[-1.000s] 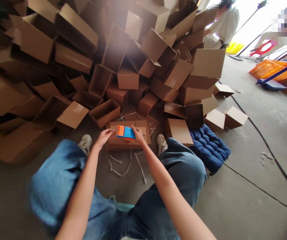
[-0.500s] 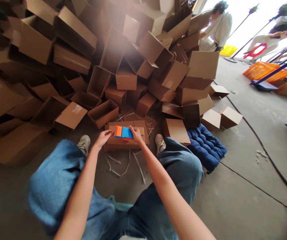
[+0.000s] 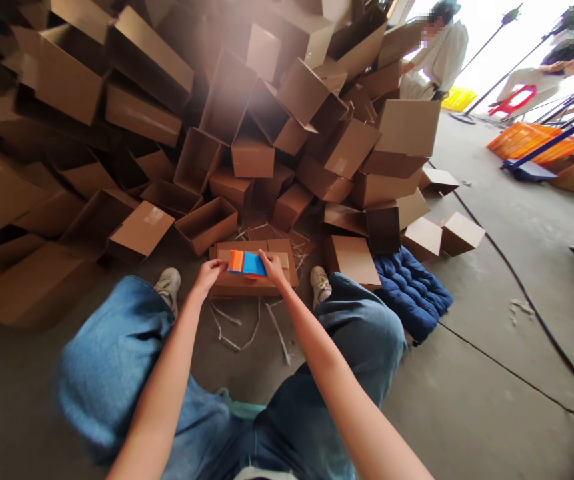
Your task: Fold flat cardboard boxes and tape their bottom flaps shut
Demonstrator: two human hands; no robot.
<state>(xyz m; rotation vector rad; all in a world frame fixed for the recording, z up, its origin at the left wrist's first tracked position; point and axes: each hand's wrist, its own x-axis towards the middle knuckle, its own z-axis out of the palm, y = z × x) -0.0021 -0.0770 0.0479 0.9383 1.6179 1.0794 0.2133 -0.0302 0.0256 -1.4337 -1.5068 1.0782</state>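
My right hand (image 3: 273,267) is wrapped around the right end of a blue and orange object (image 3: 255,264) that looks like a packing tape dispenser. Its orange end points left, toward my left hand (image 3: 211,273). The fingers of that hand are pinched together close to the orange end; what lies between them is too small to make out. Just beneath both hands, a flat stack of folded cardboard boxes (image 3: 237,288) rests on the floor between my shoes.
Open cardboard boxes (image 3: 207,227) are heaped ahead and to the left. White plastic straps (image 3: 277,327) lie on the floor. A navy cushion (image 3: 414,293) and a black cable (image 3: 527,300) are on the right. Two people and an orange crate (image 3: 531,143) are farther back.
The whole view has shifted very slightly. Both hands and the blue and orange dispenser keep practically the same position over the cardboard.
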